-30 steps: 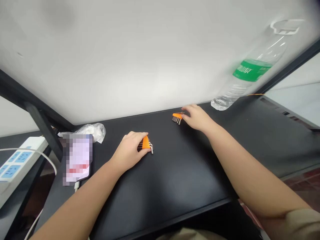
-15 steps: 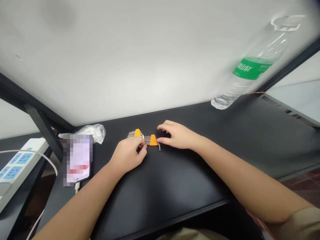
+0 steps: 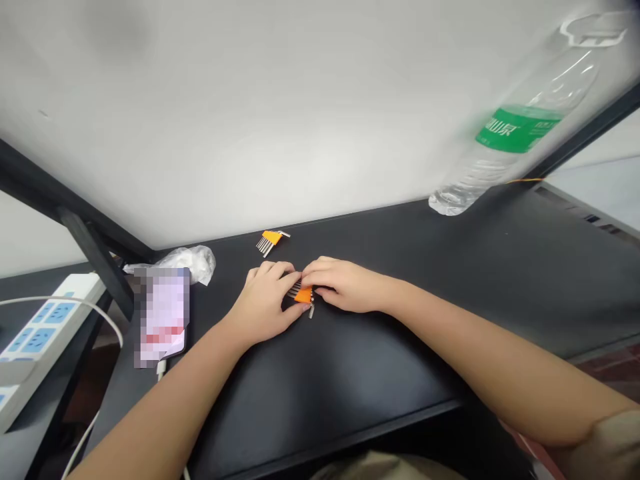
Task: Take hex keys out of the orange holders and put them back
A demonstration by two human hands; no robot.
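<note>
Well behind the front edge of the table (image 3: 345, 367), the hex key set (image 3: 303, 295) is pinched by the left hand (image 3: 263, 300), just beside the right hand (image 3: 353, 287), grip unclear

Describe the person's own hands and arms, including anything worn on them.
Both the left hand and the right hand are bare, without gloves; no ring, watch or bracelet shows. The forearms are uncovered. A loose khaki sleeve ends near the right elbow; the left sleeve is out of view.
</note>
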